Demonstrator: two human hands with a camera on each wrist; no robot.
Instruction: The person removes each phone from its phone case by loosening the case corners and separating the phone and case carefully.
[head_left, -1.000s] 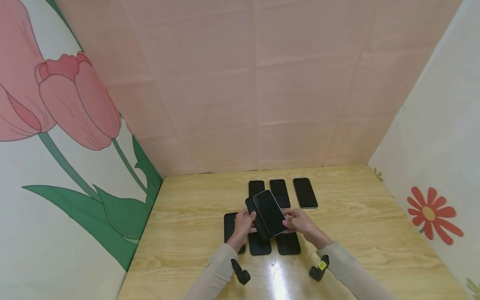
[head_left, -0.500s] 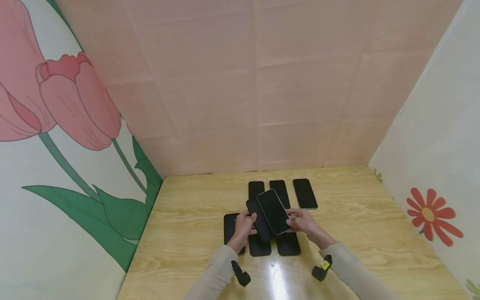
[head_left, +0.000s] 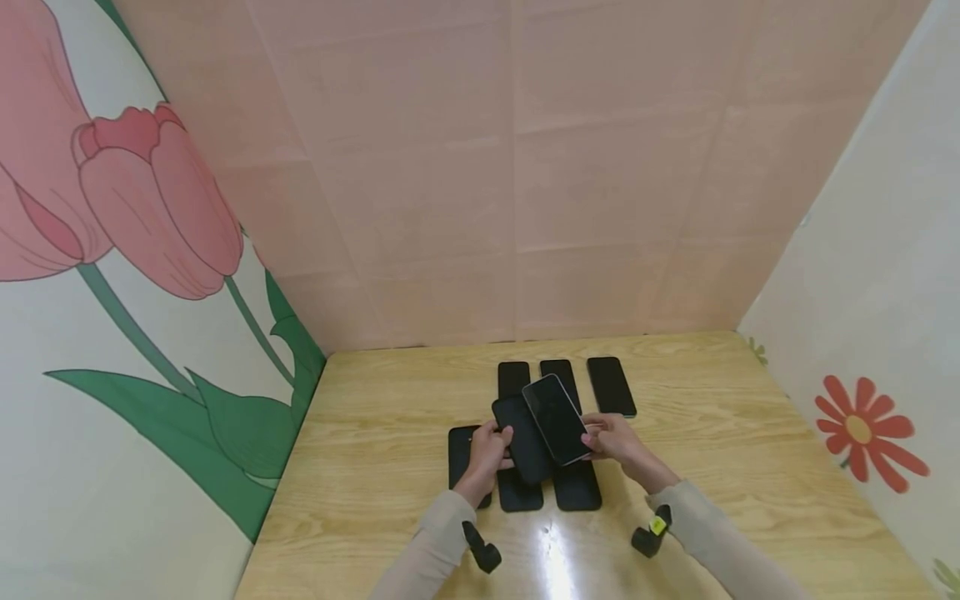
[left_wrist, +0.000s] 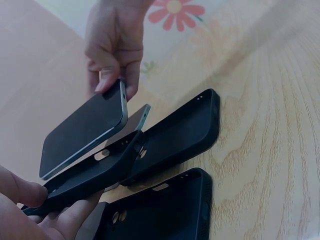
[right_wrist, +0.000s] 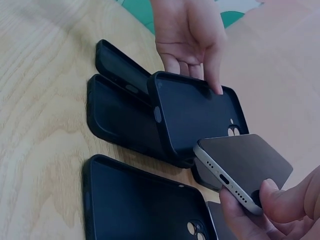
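My left hand grips a black phone case by its left edge, thumb over the rim, its hollow side up. The right hand pinches a dark-screened smartphone with a pale metal frame near its lower right edge. The phone is tilted and overlaps the case's right side in the head view. In the right wrist view the phone's bottom end with its charging port shows. Below the hands lie more black cases: a left one, a middle one and a right one.
At the back of the wooden table lie three dark phones in a row: a left phone, a middle phone and a right phone. A pink-covered wall stands behind, with white printed walls at either side.
The right hand has drawn the phone to the right and slightly away from me, so more of the case's inside shows. The left hand and its case have hardly moved.
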